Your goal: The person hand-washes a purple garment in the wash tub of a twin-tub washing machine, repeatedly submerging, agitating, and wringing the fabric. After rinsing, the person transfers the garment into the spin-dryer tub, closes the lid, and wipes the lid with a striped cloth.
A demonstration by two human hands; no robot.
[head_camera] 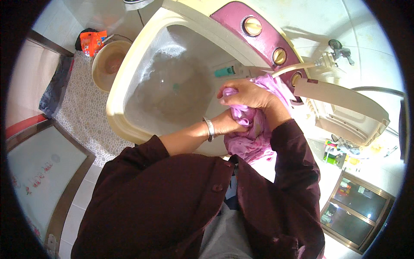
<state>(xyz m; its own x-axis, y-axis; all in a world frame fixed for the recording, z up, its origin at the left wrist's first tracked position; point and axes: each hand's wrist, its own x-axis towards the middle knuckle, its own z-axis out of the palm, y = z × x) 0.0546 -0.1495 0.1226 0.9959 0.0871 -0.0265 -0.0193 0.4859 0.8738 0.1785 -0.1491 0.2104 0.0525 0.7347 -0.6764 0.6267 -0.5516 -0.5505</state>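
Note:
Both my hands grip a bunched pink-purple cloth (250,147) over the right side of a washing machine tub (118,106). My right hand (247,94) is closed around its upper part, with a twisted end poking out by the thumb. Lower down, my left hand (229,123) holds the same cloth, its fingers mostly hidden by the folds; a silver bangle circles that wrist. Murky grey water (174,87) fills the tub, with white foam (171,50) along the far side. The cloth's lower folds hang towards my right sleeve.
Behind the tub runs a maroon control panel (233,19) with yellow knobs. A hose (294,68) leads from a wall tap (341,51). An opened lid (349,110) stands at the right. On the left, a basin (97,73) and an orange packet (92,42) rest on the pebble-patterned floor (81,106).

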